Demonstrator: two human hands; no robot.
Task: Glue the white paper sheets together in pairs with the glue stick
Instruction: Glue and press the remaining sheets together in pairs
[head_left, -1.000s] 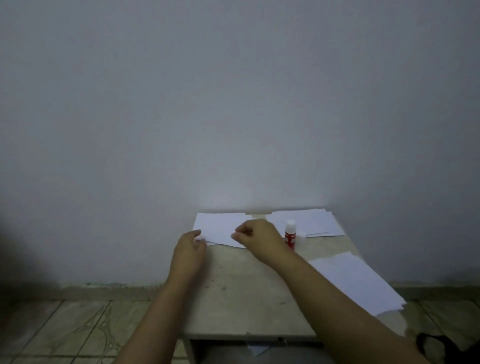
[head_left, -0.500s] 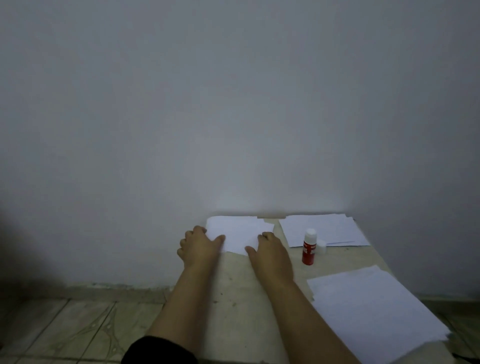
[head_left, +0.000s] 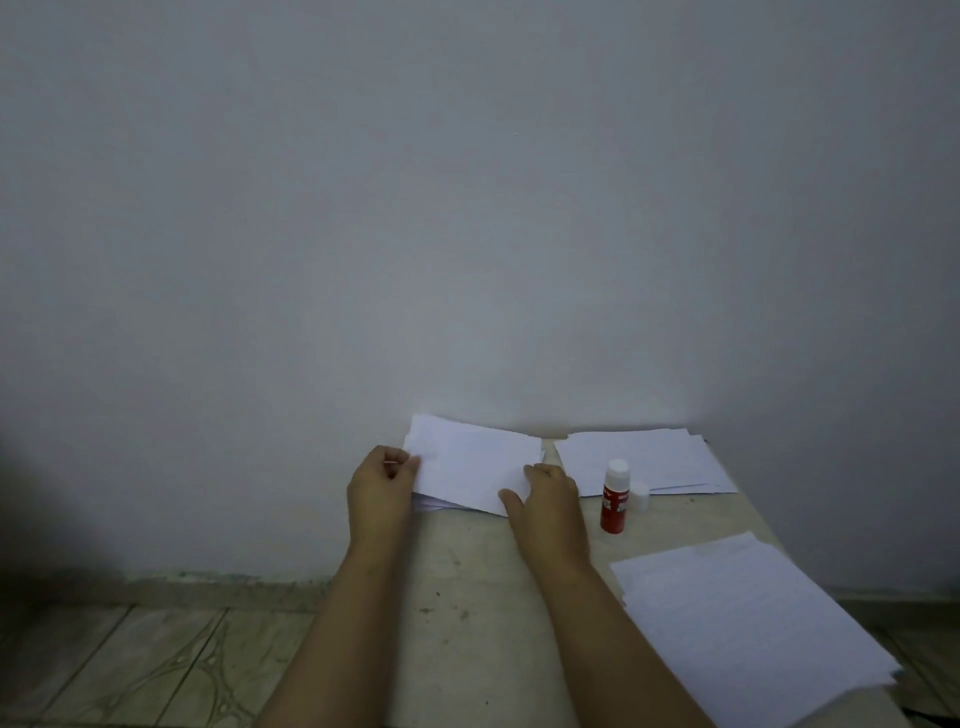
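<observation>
White paper sheets lie in three groups on the table (head_left: 467, 597), and the nearest is a loose stack (head_left: 753, 629) at the front right corner, its edges slightly fanned and one corner reaching past the table's edge. Two bare forearms reach forward across the stained, pale tabletop. Beyond the near stack, a red glue stick (head_left: 615, 496) stands upright with its white cap on, and a small white cap-like piece (head_left: 640, 495) sits just beside it on the right. Left of the glue stick, the right hand (head_left: 548, 501) rests on the right edge of a tilted sheet (head_left: 475, 465), thumb spread out along the near edge; how the other fingers lie is hard to tell. The left hand (head_left: 382, 483) pinches the same sheet's left edge between curled fingers and thumb. This sheet lies over a few others at the back left of the table. Farther right, against the wall (head_left: 467, 208), a third pile (head_left: 644, 457) lies flat behind the glue stick.
</observation>
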